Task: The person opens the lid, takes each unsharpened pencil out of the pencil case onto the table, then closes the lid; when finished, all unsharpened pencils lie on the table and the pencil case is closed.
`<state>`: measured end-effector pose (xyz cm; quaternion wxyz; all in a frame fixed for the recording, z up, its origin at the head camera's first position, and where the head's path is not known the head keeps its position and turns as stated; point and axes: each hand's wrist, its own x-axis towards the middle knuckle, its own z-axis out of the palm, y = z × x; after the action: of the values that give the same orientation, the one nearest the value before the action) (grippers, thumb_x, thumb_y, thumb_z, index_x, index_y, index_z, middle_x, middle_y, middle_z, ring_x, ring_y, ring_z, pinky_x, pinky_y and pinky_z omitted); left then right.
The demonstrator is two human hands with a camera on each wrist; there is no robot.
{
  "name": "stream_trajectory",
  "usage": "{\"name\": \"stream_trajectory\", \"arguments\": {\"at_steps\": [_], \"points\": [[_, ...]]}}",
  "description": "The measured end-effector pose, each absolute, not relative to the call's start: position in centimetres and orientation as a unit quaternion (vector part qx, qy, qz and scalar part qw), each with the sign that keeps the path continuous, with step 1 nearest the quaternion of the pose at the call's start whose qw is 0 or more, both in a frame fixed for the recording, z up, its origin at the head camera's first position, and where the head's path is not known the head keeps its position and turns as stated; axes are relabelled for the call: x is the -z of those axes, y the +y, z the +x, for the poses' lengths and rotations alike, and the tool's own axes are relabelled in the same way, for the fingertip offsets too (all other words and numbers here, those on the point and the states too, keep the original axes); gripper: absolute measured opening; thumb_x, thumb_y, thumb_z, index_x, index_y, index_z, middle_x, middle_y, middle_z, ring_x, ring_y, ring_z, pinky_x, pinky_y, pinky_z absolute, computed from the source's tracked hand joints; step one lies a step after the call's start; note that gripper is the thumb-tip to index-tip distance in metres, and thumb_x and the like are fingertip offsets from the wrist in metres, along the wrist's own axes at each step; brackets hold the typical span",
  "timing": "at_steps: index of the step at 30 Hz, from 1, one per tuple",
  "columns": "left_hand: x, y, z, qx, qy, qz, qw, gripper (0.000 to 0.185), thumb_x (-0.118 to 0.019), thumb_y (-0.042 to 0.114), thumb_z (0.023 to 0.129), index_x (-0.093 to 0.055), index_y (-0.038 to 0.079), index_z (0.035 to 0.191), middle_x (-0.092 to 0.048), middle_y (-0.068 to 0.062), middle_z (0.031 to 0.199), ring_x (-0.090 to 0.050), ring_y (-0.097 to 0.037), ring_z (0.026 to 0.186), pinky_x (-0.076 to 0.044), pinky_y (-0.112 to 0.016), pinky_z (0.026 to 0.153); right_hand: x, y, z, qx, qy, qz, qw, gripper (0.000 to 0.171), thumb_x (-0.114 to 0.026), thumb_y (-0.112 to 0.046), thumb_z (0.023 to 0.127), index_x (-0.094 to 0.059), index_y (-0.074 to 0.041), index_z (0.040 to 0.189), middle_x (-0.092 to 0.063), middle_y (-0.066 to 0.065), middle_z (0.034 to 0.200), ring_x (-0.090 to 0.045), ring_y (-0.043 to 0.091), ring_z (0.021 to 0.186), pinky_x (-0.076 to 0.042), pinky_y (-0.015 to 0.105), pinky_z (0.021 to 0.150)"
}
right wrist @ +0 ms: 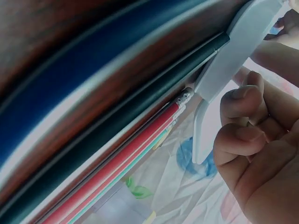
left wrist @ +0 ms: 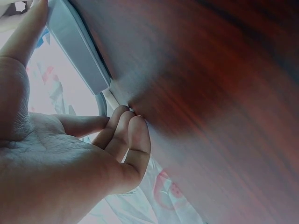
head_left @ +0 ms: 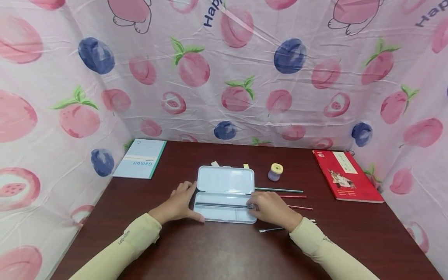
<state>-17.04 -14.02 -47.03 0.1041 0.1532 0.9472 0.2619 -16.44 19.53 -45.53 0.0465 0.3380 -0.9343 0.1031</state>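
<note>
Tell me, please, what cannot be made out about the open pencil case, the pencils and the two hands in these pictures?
- Head view: the right hand covers the end of the dark pencil in the pencil case, so its grip is unclear.
- Head view: the notebook print is too small to read fully.
- Left wrist view: the left hand fills the frame; the case is cut off by the edge.
- Right wrist view: the pencils are blurred.

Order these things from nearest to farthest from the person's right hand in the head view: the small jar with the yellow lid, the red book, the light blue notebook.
From the right hand:
1. The small jar with the yellow lid, just behind the hand, toward the wall.
2. The red book, at the table's right edge.
3. The light blue notebook, in the far left corner, past the open pencil case.
</note>
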Motion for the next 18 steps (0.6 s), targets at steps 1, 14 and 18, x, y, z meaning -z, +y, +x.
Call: {"name": "stream_trajectory", "arguments": {"at_steps": [1, 14, 18], "points": [[47.04, -14.03, -17.05, -0.262, 0.947, 0.153, 0.104, 0.139, -0.099, 0.06, 0.064, -0.028, 0.0, 0.167, -0.045, -0.02, 0.154, -0.043, -0.031, 0.136, -0.04, -0.055, 0.115, 45.56, 19.43, -16.5, -0.101, -0.934, 0.339, 0.046, 0.015, -0.09, -0.019, 0.085, -0.085, -0.014, 0.098, -0.073, -0.003, 0.085, -0.053, 0.001, 0.066, -0.051, 0.022, 0.063], [46.76, -13.98, -17.17, -0.258, 0.948, 0.157, 0.104, 0.139, -0.1, 0.059, 0.063, -0.029, -0.002, 0.166, -0.046, -0.019, 0.153, -0.044, -0.031, 0.135, -0.041, -0.054, 0.112, 45.7, 19.11, -16.91, -0.093, -0.929, 0.355, 0.057, 0.008, -0.089, -0.015, 0.085, -0.084, -0.017, 0.09, -0.073, -0.006, 0.08, -0.056, -0.001, 0.066, -0.051, 0.023, 0.062], [46.74, -14.03, -17.1, -0.257, 0.948, 0.16, 0.104, 0.139, -0.1, 0.059, 0.063, -0.029, -0.003, 0.166, -0.047, -0.019, 0.151, -0.044, -0.031, 0.134, -0.042, -0.053, 0.111, 45.75, 19.14, -16.91, -0.093, -0.928, 0.355, 0.061, 0.009, -0.09, -0.015, 0.084, -0.083, -0.016, 0.089, -0.071, -0.006, 0.079, -0.054, -0.001, 0.065, -0.05, 0.023, 0.061]]}}
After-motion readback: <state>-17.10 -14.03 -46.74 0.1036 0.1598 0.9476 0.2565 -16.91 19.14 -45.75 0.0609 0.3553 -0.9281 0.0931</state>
